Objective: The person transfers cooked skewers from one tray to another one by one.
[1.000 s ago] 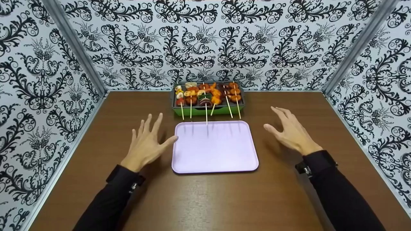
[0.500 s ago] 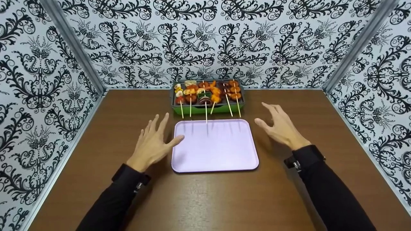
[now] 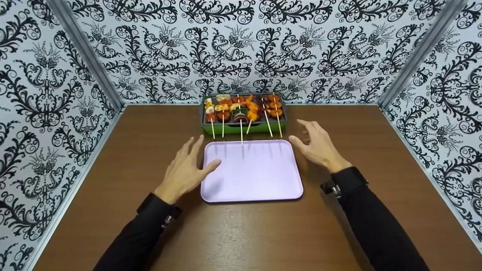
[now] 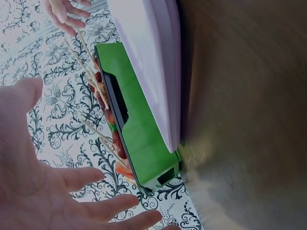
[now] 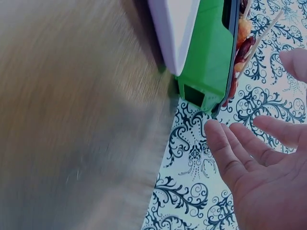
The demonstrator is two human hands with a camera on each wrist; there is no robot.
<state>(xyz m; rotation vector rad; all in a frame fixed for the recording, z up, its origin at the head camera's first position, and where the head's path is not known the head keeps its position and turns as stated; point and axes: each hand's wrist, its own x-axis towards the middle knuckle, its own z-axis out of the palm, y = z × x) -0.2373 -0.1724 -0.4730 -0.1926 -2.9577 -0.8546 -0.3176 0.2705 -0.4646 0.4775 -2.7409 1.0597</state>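
Observation:
My left hand (image 3: 184, 175) hovers at the left side of a pale purple tray (image 3: 252, 173), its fingers spread and the thumb over the tray's left edge. Off the tray's upper right corner is my right hand (image 3: 318, 146), fingers extended and holding nothing. Behind the tray stands a green grill (image 3: 263, 128) with a dark top. Several skewers of food lie side by side across it, among them a skewer of orange round pieces (image 3: 276, 105) at the right end. Their bare sticks point toward the tray. In the left wrist view, the left palm (image 4: 29, 191) shows bare.
All of this stands on a brown wooden table (image 3: 241, 233). Patterned black-and-white walls (image 3: 241, 49) close off the back and both sides, with grey metal strips (image 3: 86, 52) at the corners. One skewer stick (image 3: 241, 133) reaches over the tray's back edge.
Both hands have moved inward. The left hand has shifted right, its thumb now over the tray; the right hand has come left, closer to the tray and grill. Tray and skewers stay put.

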